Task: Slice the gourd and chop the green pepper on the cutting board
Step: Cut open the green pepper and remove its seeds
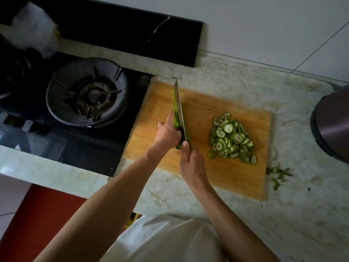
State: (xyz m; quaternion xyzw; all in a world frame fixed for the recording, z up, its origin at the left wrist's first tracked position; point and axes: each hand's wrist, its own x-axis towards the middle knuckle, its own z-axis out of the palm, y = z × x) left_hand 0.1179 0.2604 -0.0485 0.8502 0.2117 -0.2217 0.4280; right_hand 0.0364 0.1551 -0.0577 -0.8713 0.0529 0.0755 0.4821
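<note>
A wooden cutting board (217,173) lies on the marble counter. A long green pepper (176,110) lies lengthwise near the board's left edge. My left hand (167,132) holds the pepper down, fingers curled on it and index finger stretched along it. My right hand (190,163) grips the handle of a knife (179,103), whose blade runs along the pepper lengthwise, edge down on it. A heap of several round gourd slices (231,138) sits on the right half of the board.
A gas hob with a round burner (87,91) lies just left of the board. A dark metal pot (332,125) stands at the right edge. Green trimmings (279,175) lie on the counter by the board's right corner. A white bag (34,29) sits back left.
</note>
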